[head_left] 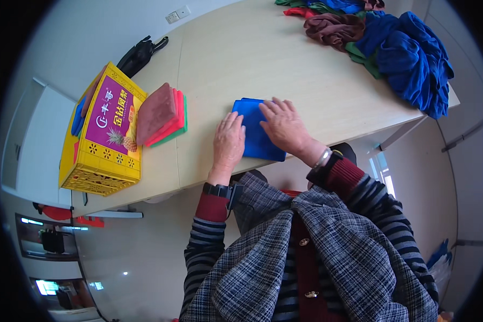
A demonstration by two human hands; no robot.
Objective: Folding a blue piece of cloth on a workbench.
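A blue cloth (256,140), folded into a flat rectangle, lies at the table's near edge in front of me. My left hand (229,140) rests along its left side, fingers stretched out and pointing away from me. Across its right side lies my right hand (286,124), palm down with the fingers spread. Neither hand grips the cloth; both press or rest on it. To the left sits a stack of folded cloths, with a brown cloth (156,114) on top and red cloth (180,115) and green cloth (185,114) showing beneath.
A yellow plastic crate (104,170) with a purple panel stands left of the stack, with folded cloths inside. Behind it is a black bag (137,58). Loose crumpled cloths, mostly blue (410,59), with brown (335,29) and green, heap at the table's far right.
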